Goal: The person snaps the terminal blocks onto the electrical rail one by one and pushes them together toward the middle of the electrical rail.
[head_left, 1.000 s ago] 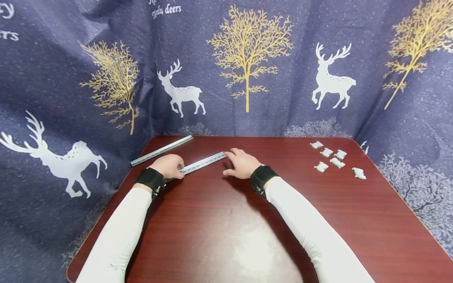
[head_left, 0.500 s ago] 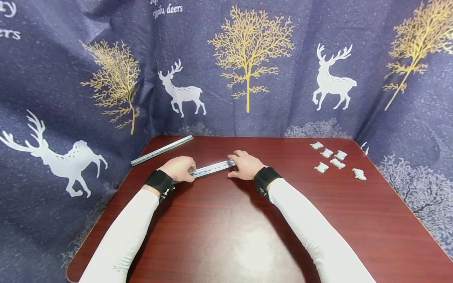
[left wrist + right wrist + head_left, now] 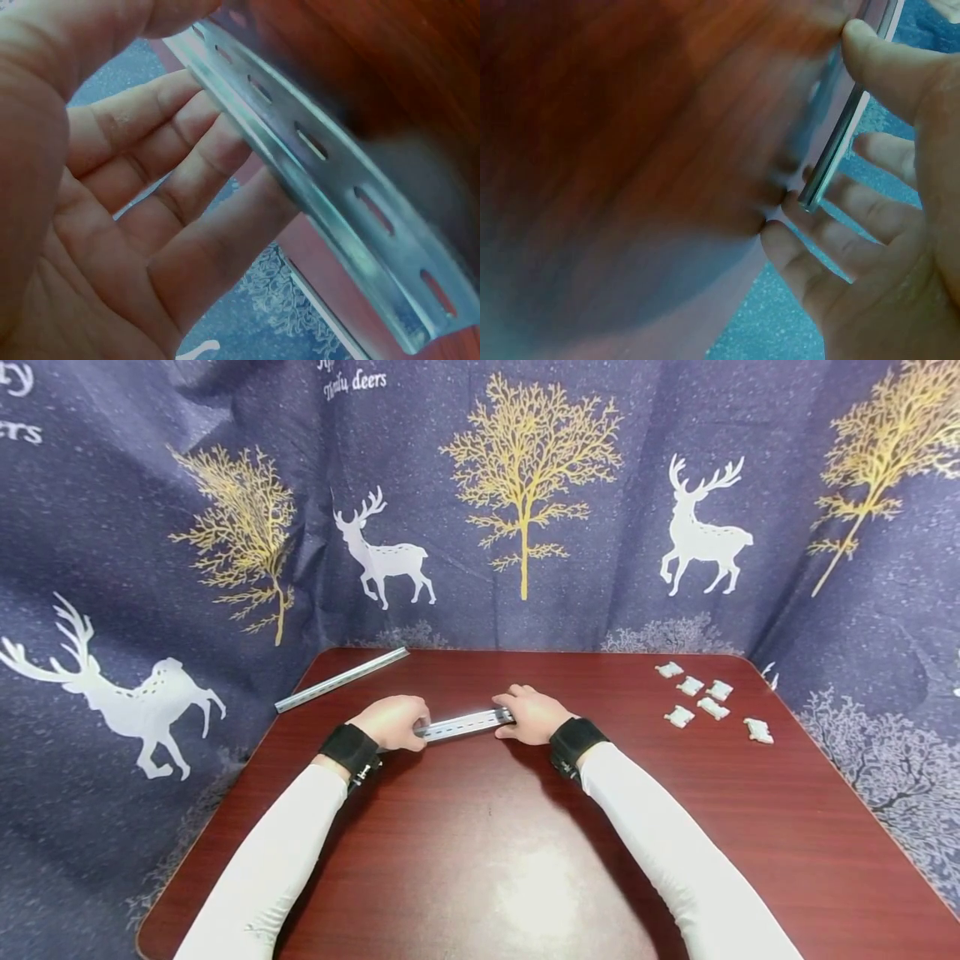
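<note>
A slotted metal DIN rail [image 3: 468, 723] lies across the middle of the table, slanting slightly up toward the right. At its left end my left hand [image 3: 395, 723] grips it between thumb and fingers. In the left wrist view, the fingertips [image 3: 234, 146] meet one long edge of the rail [image 3: 341, 176], and its row of oblong slots shows. My right hand [image 3: 534, 716] pinches the right end. From the right wrist, the thumb [image 3: 874, 56] is on one side of the rail [image 3: 831, 161], with the fingers spread along the other side.
Another slotted metal rail [image 3: 341, 680] lies near the back left edge of the reddish-brown table [image 3: 480, 843]. Several small off-white plastic pieces [image 3: 691, 686] are scattered at the back right. A dark blue curtain [image 3: 585, 560] with deer and trees hangs behind.
Both hands have moved right and slightly nearer, bringing the rail with them, and its slant has flattened. The right hand has gone from the rail's tip to a hold around its end.
</note>
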`<state>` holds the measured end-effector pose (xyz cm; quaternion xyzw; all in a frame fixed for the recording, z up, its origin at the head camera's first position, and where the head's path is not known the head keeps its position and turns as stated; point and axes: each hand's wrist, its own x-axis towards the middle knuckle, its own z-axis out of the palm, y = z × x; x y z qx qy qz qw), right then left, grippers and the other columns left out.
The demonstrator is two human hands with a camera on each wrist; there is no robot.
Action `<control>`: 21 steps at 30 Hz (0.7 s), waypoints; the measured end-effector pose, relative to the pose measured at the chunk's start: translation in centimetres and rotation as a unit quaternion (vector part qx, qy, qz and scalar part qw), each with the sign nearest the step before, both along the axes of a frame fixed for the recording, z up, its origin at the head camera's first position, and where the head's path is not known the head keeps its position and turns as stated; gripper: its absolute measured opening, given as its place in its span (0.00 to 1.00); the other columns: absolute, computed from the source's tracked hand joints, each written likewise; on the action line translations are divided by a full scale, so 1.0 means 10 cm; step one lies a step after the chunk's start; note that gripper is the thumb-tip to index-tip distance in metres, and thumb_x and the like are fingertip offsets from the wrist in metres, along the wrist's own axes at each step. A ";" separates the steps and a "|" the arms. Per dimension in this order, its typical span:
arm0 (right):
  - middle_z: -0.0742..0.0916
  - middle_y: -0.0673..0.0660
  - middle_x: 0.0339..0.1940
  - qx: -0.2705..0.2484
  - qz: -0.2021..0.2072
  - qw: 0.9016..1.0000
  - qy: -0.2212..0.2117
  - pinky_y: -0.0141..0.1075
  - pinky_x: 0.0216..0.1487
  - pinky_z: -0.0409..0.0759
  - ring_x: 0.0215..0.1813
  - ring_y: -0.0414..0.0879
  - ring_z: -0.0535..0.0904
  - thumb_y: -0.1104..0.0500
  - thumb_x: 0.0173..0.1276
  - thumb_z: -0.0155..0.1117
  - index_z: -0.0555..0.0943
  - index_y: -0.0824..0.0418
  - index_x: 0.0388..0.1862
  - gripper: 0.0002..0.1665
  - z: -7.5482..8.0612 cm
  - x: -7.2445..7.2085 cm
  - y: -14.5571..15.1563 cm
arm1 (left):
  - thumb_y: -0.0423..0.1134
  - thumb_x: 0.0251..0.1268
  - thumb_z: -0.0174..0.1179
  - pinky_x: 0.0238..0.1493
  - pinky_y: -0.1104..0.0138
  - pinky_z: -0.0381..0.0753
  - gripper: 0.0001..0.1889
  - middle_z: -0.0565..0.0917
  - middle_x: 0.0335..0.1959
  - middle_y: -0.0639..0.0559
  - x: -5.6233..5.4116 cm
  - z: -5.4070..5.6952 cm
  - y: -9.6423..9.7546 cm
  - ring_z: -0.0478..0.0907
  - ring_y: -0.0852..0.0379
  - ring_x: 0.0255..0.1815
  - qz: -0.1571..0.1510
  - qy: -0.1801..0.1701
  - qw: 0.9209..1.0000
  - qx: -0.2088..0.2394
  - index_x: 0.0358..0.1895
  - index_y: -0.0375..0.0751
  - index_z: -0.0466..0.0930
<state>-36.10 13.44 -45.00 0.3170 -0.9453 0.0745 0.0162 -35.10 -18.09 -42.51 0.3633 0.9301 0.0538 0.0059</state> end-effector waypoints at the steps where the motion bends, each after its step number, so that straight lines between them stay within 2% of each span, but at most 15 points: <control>1: 0.85 0.62 0.64 -0.001 0.004 1.000 0.005 0.52 0.70 0.81 0.68 0.59 0.80 0.43 0.76 0.78 0.79 0.61 0.78 0.40 -0.01 0.00 0.01 | 0.38 0.51 0.78 0.36 0.60 0.73 0.08 0.73 0.27 0.58 0.01 0.00 0.01 0.68 0.57 0.30 0.000 0.001 1.000 0.000 0.28 0.45 0.86; 9: 0.85 0.57 0.50 -0.020 0.024 0.999 0.033 0.50 0.61 0.83 0.58 0.57 0.82 0.48 0.73 0.80 0.87 0.61 0.68 0.30 -0.05 0.03 0.12 | 0.39 0.51 0.78 0.37 0.60 0.74 0.08 0.74 0.28 0.58 -0.01 -0.05 0.04 0.68 0.57 0.30 -0.005 0.009 1.000 0.006 0.30 0.45 0.87; 14: 0.86 0.55 0.47 -0.023 0.025 0.999 0.038 0.49 0.60 0.84 0.56 0.56 0.82 0.52 0.74 0.80 0.89 0.61 0.61 0.22 -0.04 0.10 0.20 | 0.40 0.51 0.78 0.38 0.59 0.77 0.08 0.76 0.29 0.58 -0.02 -0.06 0.09 0.70 0.57 0.30 -0.005 0.009 1.000 0.006 0.32 0.46 0.88; 21: 0.85 0.54 0.44 -0.032 0.012 0.999 0.034 0.50 0.57 0.85 0.53 0.55 0.82 0.51 0.74 0.81 0.91 0.59 0.58 0.20 -0.03 0.21 0.36 | 0.45 0.53 0.76 0.40 0.59 0.82 0.09 0.84 0.35 0.56 -0.03 -0.11 0.19 0.76 0.58 0.34 0.004 0.022 1.000 0.008 0.38 0.50 0.91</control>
